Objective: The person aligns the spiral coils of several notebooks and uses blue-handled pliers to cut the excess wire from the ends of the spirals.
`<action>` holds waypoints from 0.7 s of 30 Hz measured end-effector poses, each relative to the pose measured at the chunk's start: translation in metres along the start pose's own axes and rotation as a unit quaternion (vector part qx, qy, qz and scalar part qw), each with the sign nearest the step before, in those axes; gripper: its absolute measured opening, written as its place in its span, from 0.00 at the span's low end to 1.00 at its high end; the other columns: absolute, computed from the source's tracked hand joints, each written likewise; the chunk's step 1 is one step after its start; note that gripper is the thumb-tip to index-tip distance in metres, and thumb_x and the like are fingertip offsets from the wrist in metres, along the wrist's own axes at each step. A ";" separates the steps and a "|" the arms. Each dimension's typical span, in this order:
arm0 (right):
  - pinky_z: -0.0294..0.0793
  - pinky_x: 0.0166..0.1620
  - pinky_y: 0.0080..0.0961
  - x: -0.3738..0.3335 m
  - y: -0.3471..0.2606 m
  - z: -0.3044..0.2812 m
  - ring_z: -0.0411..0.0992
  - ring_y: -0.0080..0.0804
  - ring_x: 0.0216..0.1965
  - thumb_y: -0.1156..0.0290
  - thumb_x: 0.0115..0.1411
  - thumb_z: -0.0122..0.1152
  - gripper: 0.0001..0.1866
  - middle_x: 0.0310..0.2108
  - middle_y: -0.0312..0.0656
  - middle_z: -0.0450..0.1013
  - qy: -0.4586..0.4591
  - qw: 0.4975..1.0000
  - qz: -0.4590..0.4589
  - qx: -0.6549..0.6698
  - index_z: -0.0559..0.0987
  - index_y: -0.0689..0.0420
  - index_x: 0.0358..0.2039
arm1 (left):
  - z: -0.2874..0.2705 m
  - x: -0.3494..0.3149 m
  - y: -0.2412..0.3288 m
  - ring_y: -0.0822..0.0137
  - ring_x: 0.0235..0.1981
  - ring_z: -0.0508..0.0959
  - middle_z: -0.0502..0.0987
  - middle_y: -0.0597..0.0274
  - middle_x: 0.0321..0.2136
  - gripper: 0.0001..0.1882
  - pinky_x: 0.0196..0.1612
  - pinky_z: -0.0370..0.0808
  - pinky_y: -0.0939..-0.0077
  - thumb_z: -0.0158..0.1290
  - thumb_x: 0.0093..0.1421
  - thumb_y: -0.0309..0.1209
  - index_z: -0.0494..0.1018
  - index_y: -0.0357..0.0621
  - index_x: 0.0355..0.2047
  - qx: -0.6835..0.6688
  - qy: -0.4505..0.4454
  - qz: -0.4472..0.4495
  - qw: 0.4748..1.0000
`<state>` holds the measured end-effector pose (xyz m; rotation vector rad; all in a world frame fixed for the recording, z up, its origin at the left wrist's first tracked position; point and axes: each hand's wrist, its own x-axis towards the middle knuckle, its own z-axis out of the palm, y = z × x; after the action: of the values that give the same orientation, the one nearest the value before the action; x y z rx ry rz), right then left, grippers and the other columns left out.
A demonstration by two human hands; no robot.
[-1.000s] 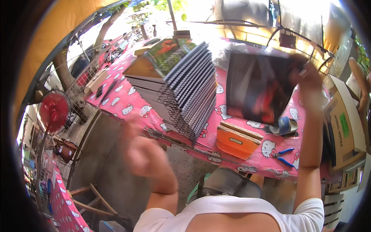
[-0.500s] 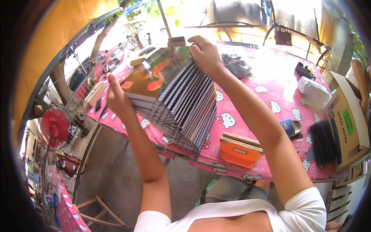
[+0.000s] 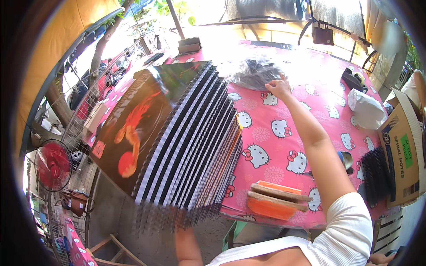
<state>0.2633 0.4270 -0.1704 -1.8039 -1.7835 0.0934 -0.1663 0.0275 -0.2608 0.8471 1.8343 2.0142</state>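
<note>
A tall fanned stack of spiral-bound notebooks [image 3: 186,137] lies on the pink cartoon-cat tablecloth [image 3: 284,146]; its top cover is black with red and orange art. My right hand [image 3: 278,87] is stretched far over the table, and its fingers touch the edge of a clear plastic bag of black spiral coils [image 3: 255,73]. Whether the fingers grip the bag is unclear. My left forearm [image 3: 188,244] rises from the lower edge and goes under the stack's blurred near edge, so my left hand is hidden.
An orange box with wooden blocks [image 3: 273,201] sits at the near table edge. At the right are a white plastic bag [image 3: 366,108], a black tape dispenser [image 3: 353,80], a bundle of black coils [image 3: 375,175] and a cardboard box [image 3: 401,150]. A red fan [image 3: 53,164] stands at the left.
My right hand has left the top of the stack and moved right and away to the plastic bag. My left hand has dropped from the stack's left side out of sight.
</note>
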 end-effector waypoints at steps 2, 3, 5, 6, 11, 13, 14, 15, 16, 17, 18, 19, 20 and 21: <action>0.60 0.59 0.36 0.018 0.008 0.008 0.60 0.46 0.59 0.50 0.51 0.61 0.20 0.51 0.49 0.70 0.000 1.000 0.026 0.013 0.83 0.49 0.38 | -0.004 -0.020 -0.012 0.64 0.36 0.73 0.71 0.54 0.40 0.24 0.36 0.70 0.67 0.40 0.65 0.48 0.62 0.37 0.48 0.018 -0.016 -0.018 1.000; 0.61 0.58 0.36 0.027 0.014 0.014 0.62 0.46 0.58 0.50 0.51 0.62 0.20 0.50 0.49 0.71 -0.001 0.999 0.038 0.018 0.83 0.49 0.38 | -0.005 -0.028 -0.018 0.64 0.35 0.73 0.71 0.54 0.40 0.24 0.36 0.70 0.68 0.40 0.65 0.48 0.62 0.37 0.47 0.026 -0.023 -0.027 0.999; 0.65 0.54 0.36 0.051 0.045 0.021 0.68 0.45 0.51 0.50 0.51 0.61 0.20 0.45 0.50 0.74 -0.013 0.996 0.039 0.079 0.83 0.51 0.37 | 0.003 -0.033 -0.023 0.65 0.34 0.73 0.71 0.54 0.38 0.24 0.35 0.70 0.69 0.40 0.65 0.47 0.63 0.37 0.47 0.029 -0.037 -0.033 0.998; 0.69 0.51 0.35 0.063 0.070 0.020 0.72 0.44 0.46 0.51 0.51 0.61 0.19 0.40 0.50 0.76 -0.023 0.990 0.027 0.133 0.83 0.52 0.35 | 0.011 -0.034 -0.025 0.65 0.34 0.73 0.71 0.54 0.38 0.24 0.34 0.70 0.69 0.40 0.65 0.47 0.63 0.37 0.46 0.023 -0.047 -0.032 0.998; 0.72 0.45 0.35 0.080 0.094 0.020 0.75 0.47 0.37 0.58 0.51 0.60 0.15 0.33 0.52 0.77 0.035 0.999 0.039 0.017 0.82 0.57 0.30 | 0.012 -0.039 -0.022 0.66 0.31 0.73 0.71 0.55 0.35 0.23 0.32 0.69 0.71 0.40 0.65 0.47 0.65 0.37 0.45 0.045 -0.054 -0.023 0.997; 0.72 0.47 0.35 0.080 0.098 0.007 0.75 0.48 0.38 0.61 0.51 0.60 0.14 0.32 0.53 0.77 0.030 0.999 0.022 -0.004 0.82 0.60 0.29 | 0.010 -0.042 -0.021 0.66 0.31 0.73 0.71 0.55 0.34 0.22 0.31 0.69 0.72 0.41 0.65 0.46 0.65 0.37 0.44 0.052 -0.053 -0.016 0.997; 0.72 0.47 0.35 0.079 0.097 -0.002 0.75 0.48 0.38 0.62 0.51 0.59 0.13 0.33 0.53 0.76 0.029 0.999 0.014 -0.010 0.82 0.60 0.29 | 0.008 -0.043 -0.019 0.66 0.30 0.73 0.72 0.55 0.34 0.22 0.30 0.69 0.72 0.41 0.65 0.46 0.65 0.37 0.44 0.057 -0.052 -0.015 0.997; 0.72 0.47 0.35 0.079 0.108 -0.014 0.75 0.48 0.38 0.64 0.51 0.59 0.13 0.33 0.54 0.76 0.034 0.999 0.009 -0.021 0.82 0.60 0.29 | 0.011 -0.043 -0.019 0.66 0.30 0.73 0.72 0.55 0.33 0.22 0.30 0.69 0.73 0.41 0.65 0.46 0.66 0.37 0.44 0.054 -0.055 -0.010 0.997; 0.72 0.47 0.35 0.080 0.121 -0.028 0.75 0.47 0.39 0.66 0.50 0.59 0.11 0.34 0.53 0.76 0.037 0.998 0.005 -0.040 0.82 0.59 0.28 | 0.015 -0.044 -0.019 0.66 0.29 0.73 0.72 0.55 0.33 0.22 0.29 0.69 0.73 0.41 0.65 0.46 0.66 0.37 0.43 0.050 -0.060 -0.010 0.997; 0.72 0.44 0.35 0.076 0.137 -0.040 0.75 0.46 0.36 0.65 0.50 0.59 0.10 0.31 0.51 0.76 0.064 0.997 -0.020 -0.049 0.82 0.59 0.25 | 0.019 -0.045 -0.019 0.67 0.29 0.73 0.72 0.55 0.32 0.22 0.29 0.69 0.73 0.41 0.65 0.46 0.66 0.37 0.43 0.050 -0.068 -0.010 0.996; 0.72 0.41 0.35 0.070 0.146 -0.049 0.75 0.44 0.34 0.64 0.50 0.60 0.11 0.28 0.49 0.76 0.088 0.993 -0.047 -0.056 0.81 0.59 0.23 | 0.020 -0.049 -0.020 0.67 0.28 0.73 0.72 0.55 0.31 0.21 0.28 0.69 0.74 0.41 0.65 0.46 0.67 0.37 0.43 0.052 -0.072 -0.012 0.996; 0.72 0.41 0.35 0.065 0.154 -0.057 0.75 0.44 0.34 0.64 0.50 0.60 0.11 0.28 0.49 0.76 0.087 0.993 -0.045 -0.059 0.81 0.59 0.23 | 0.020 -0.051 -0.020 0.67 0.28 0.73 0.72 0.55 0.31 0.21 0.28 0.68 0.74 0.41 0.65 0.45 0.67 0.37 0.42 0.053 -0.074 -0.012 0.996; 0.72 0.41 0.35 0.057 0.158 -0.066 0.75 0.44 0.33 0.66 0.50 0.61 0.10 0.28 0.49 0.76 0.092 0.992 -0.065 -0.048 0.81 0.60 0.23 | 0.017 -0.055 -0.019 0.67 0.27 0.73 0.72 0.55 0.30 0.21 0.27 0.68 0.75 0.41 0.65 0.45 0.67 0.37 0.42 0.053 -0.074 -0.011 0.996; 0.72 0.40 0.34 0.048 0.166 -0.075 0.75 0.43 0.33 0.67 0.51 0.61 0.09 0.28 0.48 0.76 0.097 0.991 -0.083 -0.040 0.81 0.60 0.23 | 0.017 -0.059 -0.019 0.67 0.27 0.73 0.72 0.55 0.30 0.21 0.27 0.68 0.75 0.41 0.65 0.45 0.67 0.37 0.42 0.055 -0.077 -0.011 0.995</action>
<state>0.4488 0.4578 -0.1667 -1.6487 -1.8104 -0.2158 -0.1131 0.0101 -0.2925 0.9787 1.8724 1.7945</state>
